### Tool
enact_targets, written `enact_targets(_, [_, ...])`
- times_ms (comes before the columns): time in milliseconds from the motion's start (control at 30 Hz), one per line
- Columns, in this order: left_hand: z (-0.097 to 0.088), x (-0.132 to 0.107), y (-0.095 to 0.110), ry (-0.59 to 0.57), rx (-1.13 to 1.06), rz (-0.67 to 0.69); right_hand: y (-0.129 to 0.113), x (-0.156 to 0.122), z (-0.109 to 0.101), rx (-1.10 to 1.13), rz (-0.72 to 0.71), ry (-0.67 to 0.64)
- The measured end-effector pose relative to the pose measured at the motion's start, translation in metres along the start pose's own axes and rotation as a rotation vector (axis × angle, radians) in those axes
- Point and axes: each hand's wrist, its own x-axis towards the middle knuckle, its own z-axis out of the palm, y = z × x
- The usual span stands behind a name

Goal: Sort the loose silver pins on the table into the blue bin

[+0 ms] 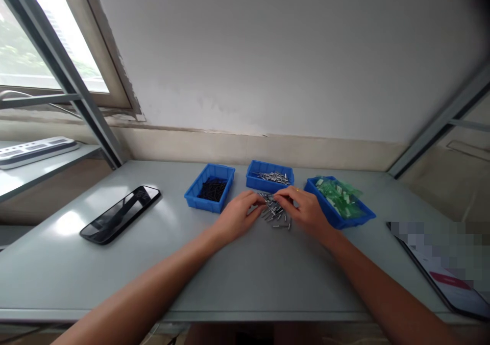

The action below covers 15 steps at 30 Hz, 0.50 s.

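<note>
Here, left hand (239, 214), right hand (305, 210), both at silver pins (275, 212), grey table (252, 278)

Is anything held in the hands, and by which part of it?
It cannot be told: left hand and right hand are at the metal pieces, too small to show a hold.

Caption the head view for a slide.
Left hand and right hand at a loose pile of silvery metal pieces, three blue bins close by.
</note>
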Motion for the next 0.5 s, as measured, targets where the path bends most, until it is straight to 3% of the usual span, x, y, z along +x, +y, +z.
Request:
enact_targets(133, [-0.0054, 0.0022, 0.0039, 0.113, -0.068, -0.028, 0.0069, 0.0018, -0.0014, -0.022, 0.021, -0.026])
enact_targets(267, [-0.0083, 0.0025, 0.0086, 0.212, -0.089, -0.015, 0.0095, 0.0019, 0.0009, -0.047, -0.048, -0.140])
enact_targets(500, [-0.0071, 0.0010, 0.0097, 0.206, -0.108, 0.029, 0.0038, -0.0020, 0.0080, -0.061, -0.067, -0.275])
